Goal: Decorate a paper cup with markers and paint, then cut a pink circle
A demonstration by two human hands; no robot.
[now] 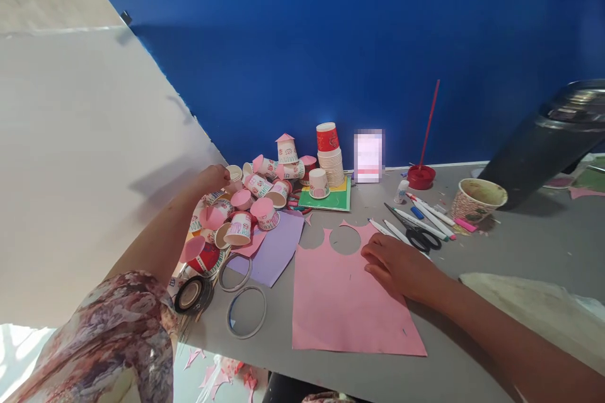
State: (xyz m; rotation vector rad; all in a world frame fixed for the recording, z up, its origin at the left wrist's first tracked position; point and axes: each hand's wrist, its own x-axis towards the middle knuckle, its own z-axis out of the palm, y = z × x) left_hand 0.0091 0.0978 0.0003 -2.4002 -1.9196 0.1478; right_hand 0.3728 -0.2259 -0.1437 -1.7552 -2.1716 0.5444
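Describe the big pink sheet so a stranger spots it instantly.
On the grey table, find the person's right hand. The big pink sheet lies under it. Unlike the purple sheet to its left, it has rounded cutouts along its far edge.

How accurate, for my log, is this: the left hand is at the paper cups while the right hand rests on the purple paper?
Not purple: the head view shows the right hand resting on pink paper. The left hand is at the paper cups.

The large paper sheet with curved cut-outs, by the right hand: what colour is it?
The large paper sheet is pink, seen best in the head view.
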